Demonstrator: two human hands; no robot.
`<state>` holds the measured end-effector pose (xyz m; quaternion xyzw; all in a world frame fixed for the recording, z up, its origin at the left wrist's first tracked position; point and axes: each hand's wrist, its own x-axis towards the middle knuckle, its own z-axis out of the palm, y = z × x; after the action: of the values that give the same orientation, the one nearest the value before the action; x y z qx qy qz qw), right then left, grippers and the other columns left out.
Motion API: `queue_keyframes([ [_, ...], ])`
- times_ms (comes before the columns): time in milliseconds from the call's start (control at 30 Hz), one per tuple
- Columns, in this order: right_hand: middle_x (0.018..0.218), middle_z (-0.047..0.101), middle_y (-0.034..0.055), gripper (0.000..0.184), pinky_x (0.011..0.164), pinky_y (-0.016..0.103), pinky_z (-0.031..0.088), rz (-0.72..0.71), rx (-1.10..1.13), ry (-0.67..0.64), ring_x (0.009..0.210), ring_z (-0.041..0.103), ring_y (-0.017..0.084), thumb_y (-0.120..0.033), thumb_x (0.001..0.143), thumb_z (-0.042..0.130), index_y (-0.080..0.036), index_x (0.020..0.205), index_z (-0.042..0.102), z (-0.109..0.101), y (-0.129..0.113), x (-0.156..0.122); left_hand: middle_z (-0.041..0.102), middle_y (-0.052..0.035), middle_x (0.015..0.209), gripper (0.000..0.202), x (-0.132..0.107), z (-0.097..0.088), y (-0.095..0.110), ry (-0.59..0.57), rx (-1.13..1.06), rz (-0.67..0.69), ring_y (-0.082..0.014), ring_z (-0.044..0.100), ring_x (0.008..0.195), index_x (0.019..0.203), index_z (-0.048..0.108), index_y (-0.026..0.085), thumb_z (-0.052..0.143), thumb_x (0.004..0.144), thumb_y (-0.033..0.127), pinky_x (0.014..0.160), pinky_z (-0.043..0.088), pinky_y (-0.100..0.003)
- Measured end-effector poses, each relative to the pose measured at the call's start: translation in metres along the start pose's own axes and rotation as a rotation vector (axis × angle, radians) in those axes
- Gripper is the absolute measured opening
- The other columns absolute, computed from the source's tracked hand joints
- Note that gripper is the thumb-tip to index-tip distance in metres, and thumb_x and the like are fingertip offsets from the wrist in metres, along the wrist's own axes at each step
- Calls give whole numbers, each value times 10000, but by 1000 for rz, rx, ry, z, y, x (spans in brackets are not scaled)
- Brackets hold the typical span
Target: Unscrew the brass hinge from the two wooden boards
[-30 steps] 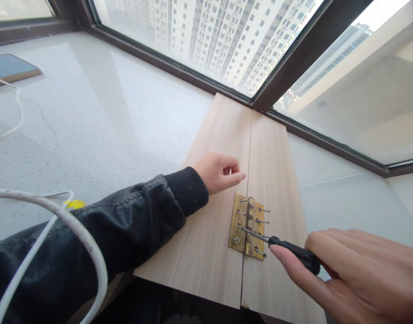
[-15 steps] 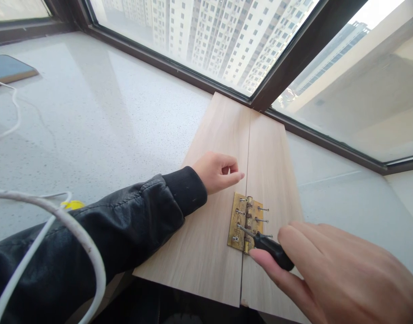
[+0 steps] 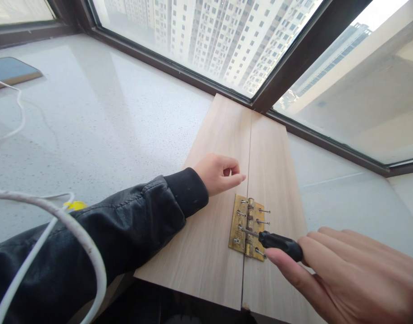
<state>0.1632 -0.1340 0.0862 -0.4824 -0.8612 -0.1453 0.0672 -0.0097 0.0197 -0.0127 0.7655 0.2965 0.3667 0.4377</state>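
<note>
A brass hinge (image 3: 250, 216) lies across the seam between two pale wooden boards (image 3: 213, 270). Several screws stand partly out of its holes, tilted; the one at the lower left of the hinge (image 3: 237, 241) sits nearly flush. My right hand (image 3: 355, 274) is closed round a black-handled screwdriver (image 3: 282, 245), whose metal tip meets a screw on the left leaf. Just above the hinge, my left hand (image 3: 220, 173) rests on the left board, fingers curled in a loose fist with nothing visible in them. The inside of my right palm is hidden.
The boards lie on a speckled white sill (image 3: 132, 126), their far ends at the dark window frame (image 3: 179, 69). White cables (image 3: 91, 252) loop across the lower left, over my sleeve. A phone-like flat object (image 3: 12, 72) and something yellow (image 3: 76, 205) lie at the left.
My right hand and the screwdriver handle have shifted right and slightly down, uncovering the hinge's lower right screw. The tip stays at the same screw. My left hand keeps its place.
</note>
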Motion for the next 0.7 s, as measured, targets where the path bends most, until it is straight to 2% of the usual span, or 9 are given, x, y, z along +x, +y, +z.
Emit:
queue_keyframes([
  [167, 420, 358, -19, 451, 528, 328, 135, 107, -139, -29, 392, 354, 165, -448, 898, 471, -255, 511, 343, 2, -5, 3, 373, 78, 487, 239, 0, -1, 1, -3, 9, -30, -49, 316, 468, 599, 560, 128, 625, 789, 257, 496, 271, -211],
  [367, 538, 421, -37, 192, 503, 315, 211, -121, -83, -155, 432, 414, 147, -274, 870, 469, -251, 692, 401, -4, -2, 4, 391, 73, 495, 245, 0, -1, 1, -15, 5, -32, -53, 332, 475, 601, 559, 130, 619, 790, 274, 499, 278, -208],
  [433, 563, 446, -32, 156, 515, 322, 223, -127, -99, -185, 449, 425, 153, -291, 862, 468, -249, 719, 421, -5, 3, 1, 402, 69, 501, 240, 0, -1, 1, -25, 14, -37, -55, 343, 479, 609, 567, 130, 618, 790, 277, 501, 281, -209],
  [600, 509, 438, -25, 306, 514, 325, 165, 64, -219, -190, 405, 379, 172, -494, 880, 439, -261, 682, 430, -2, 10, -8, 407, 67, 500, 240, -1, -1, 2, -45, 58, -28, -57, 347, 477, 619, 580, 132, 610, 798, 289, 506, 288, -213],
  [700, 465, 414, -21, 391, 510, 322, 138, 94, -203, -167, 384, 387, 182, -542, 908, 415, -265, 632, 403, 2, 4, -8, 422, 62, 493, 241, -2, -1, 2, -108, 132, 2, -62, 361, 466, 660, 611, 135, 599, 811, 322, 503, 292, -220],
])
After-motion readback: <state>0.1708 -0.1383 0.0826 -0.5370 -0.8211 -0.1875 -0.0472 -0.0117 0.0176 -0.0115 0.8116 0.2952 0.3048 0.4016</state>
